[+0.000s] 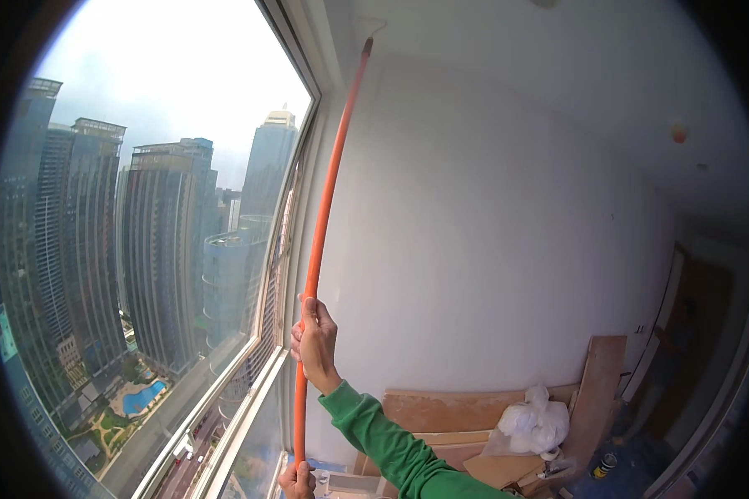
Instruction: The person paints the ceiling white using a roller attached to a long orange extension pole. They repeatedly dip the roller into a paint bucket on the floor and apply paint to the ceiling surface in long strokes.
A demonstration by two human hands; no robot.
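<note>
A long orange extension pole rises steeply from the lower edge toward the ceiling. At its top a thin bent wire frame, like that of a paint roller, meets the pale corner by the window; the roller itself is hard to make out there. My right hand, in a green sleeve, is wrapped round the pole at mid-height, thumb along it. Lower down, at the picture's bottom edge, my left hand grips the pole's lower part; only its fingers show.
A large window with tall buildings outside fills the left. Ahead stands a white wall under a white ceiling. Wooden boards, a white plastic bag and a can lie low right. A person stands near the doorway.
</note>
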